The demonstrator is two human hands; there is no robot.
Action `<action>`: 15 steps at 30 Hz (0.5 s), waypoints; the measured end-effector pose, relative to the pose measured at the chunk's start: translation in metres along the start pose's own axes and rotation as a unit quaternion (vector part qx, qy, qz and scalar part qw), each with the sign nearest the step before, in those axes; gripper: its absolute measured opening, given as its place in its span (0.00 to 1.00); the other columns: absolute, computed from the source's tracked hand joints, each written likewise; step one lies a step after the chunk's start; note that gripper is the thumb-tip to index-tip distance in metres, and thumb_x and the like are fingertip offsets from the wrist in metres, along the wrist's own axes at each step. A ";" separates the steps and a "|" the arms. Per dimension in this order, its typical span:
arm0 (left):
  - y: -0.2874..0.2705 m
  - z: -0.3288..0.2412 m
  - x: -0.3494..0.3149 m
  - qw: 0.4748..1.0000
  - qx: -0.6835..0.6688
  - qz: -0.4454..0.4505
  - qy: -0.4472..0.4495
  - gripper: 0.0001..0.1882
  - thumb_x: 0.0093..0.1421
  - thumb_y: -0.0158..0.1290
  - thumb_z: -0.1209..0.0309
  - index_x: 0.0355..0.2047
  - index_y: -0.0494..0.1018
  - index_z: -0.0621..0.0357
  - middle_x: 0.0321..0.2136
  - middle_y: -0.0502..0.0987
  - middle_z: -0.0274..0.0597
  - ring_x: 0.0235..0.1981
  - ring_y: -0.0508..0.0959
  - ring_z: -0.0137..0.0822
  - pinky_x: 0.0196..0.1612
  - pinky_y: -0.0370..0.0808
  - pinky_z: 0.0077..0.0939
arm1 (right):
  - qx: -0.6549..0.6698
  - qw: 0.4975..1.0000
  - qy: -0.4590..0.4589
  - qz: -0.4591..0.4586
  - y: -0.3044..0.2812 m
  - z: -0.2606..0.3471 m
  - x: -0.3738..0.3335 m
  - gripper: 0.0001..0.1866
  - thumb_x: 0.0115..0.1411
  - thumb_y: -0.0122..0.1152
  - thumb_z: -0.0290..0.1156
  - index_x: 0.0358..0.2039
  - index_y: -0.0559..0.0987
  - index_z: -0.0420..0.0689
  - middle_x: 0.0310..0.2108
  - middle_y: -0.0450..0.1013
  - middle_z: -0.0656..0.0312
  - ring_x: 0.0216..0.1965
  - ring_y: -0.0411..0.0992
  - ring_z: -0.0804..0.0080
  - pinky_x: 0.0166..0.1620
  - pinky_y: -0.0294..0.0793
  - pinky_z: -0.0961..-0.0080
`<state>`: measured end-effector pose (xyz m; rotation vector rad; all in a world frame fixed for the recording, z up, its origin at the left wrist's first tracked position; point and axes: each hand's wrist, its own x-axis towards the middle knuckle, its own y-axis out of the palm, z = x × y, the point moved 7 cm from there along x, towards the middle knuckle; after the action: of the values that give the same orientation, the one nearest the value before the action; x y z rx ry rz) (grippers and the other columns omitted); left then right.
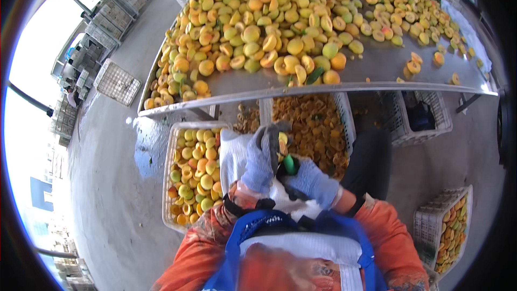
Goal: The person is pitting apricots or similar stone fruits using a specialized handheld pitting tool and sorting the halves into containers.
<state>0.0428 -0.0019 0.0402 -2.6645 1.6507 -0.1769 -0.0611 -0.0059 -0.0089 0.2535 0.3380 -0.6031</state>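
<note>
My left hand (260,159), in a pale blue glove with dark grey fingers, is closed around a piece of yellow peach-like fruit (283,139). Close beside it, my right hand (312,182) wears a matching glove and grips a green-handled tool (291,165). The tool's working end is hidden between the hands, near the fruit. Both hands are above my lap, in front of a crate of brownish-orange fruit scraps (315,124). At their left stands a white crate (170,172) full of whole and halved yellow fruit (198,153).
Ahead is a metal table (242,79) heaped with whole fruit (250,34) and cut halves (409,17). Underneath at right is a white crate (396,118) with something dark inside. Another fruit-filled crate (428,229) stands at lower right. An overturned-looking crate (117,82) lies farther left, before stacked crates (110,19).
</note>
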 end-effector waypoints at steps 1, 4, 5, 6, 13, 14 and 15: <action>0.002 -0.014 -0.002 0.969 0.200 0.006 0.147 0.16 0.64 0.42 0.62 0.38 0.72 0.62 0.27 0.75 0.37 0.26 0.72 0.25 0.30 0.69 0.19 | 0.021 1.000 -0.013 -0.020 0.000 0.009 -0.012 0.08 0.50 0.53 0.32 0.29 0.70 0.41 0.13 0.68 0.61 0.11 0.68 0.73 0.17 0.68 0.73; 0.021 -0.013 0.003 0.996 0.017 0.049 0.079 0.16 0.65 0.41 0.62 0.41 0.70 0.63 0.31 0.75 0.38 0.28 0.73 0.25 0.34 0.72 0.20 | -0.165 0.978 -0.116 -0.051 -0.022 -0.003 -0.002 0.11 0.51 0.54 0.35 0.30 0.71 0.41 0.17 0.70 0.57 0.18 0.72 0.69 0.24 0.71 0.71; 0.022 0.000 0.002 0.995 -0.076 0.054 -0.045 0.16 0.65 0.41 0.63 0.42 0.70 0.62 0.32 0.75 0.39 0.28 0.73 0.26 0.34 0.72 0.20 | -0.288 0.937 -0.175 -0.089 -0.028 -0.010 0.004 0.10 0.51 0.55 0.35 0.31 0.71 0.42 0.17 0.70 0.59 0.18 0.71 0.71 0.23 0.71 0.72; 0.025 0.013 -0.006 0.969 -0.167 0.058 -0.171 0.15 0.64 0.41 0.64 0.42 0.70 0.62 0.34 0.75 0.40 0.29 0.74 0.26 0.35 0.72 0.20 | -0.404 0.878 -0.227 -0.122 -0.031 -0.007 0.006 0.10 0.52 0.55 0.35 0.31 0.71 0.42 0.17 0.70 0.61 0.18 0.71 0.72 0.22 0.70 0.74; 0.016 -0.006 -0.002 0.999 -0.015 0.031 0.012 0.13 0.64 0.42 0.66 0.43 0.70 0.62 0.33 0.75 0.39 0.31 0.73 0.28 0.37 0.71 0.21 | -0.027 0.999 0.031 -0.004 -0.014 -0.005 -0.011 0.11 0.51 0.62 0.33 0.33 0.75 0.44 0.25 0.72 0.66 0.26 0.69 0.79 0.30 0.69 0.78; 0.015 -0.003 -0.002 0.999 -0.013 0.028 0.014 0.13 0.64 0.42 0.66 0.43 0.70 0.62 0.33 0.75 0.39 0.31 0.73 0.28 0.37 0.71 0.21 | -0.202 0.972 -0.103 -0.065 -0.024 -0.009 0.004 0.10 0.51 0.60 0.34 0.31 0.73 0.44 0.21 0.71 0.66 0.21 0.68 0.78 0.26 0.69 0.76; 0.014 -0.002 -0.001 0.999 -0.032 0.033 0.005 0.13 0.64 0.41 0.66 0.43 0.69 0.62 0.34 0.75 0.39 0.32 0.73 0.28 0.37 0.71 0.21 | -0.367 0.892 -0.233 -0.122 -0.024 -0.001 0.008 0.10 0.51 0.59 0.36 0.28 0.72 0.44 0.17 0.69 0.66 0.16 0.66 0.76 0.21 0.68 0.75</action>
<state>0.0296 -0.0074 0.0414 -2.6542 1.7748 -0.1398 -0.0696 -0.0285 -0.0164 -0.6679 0.1116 -0.7195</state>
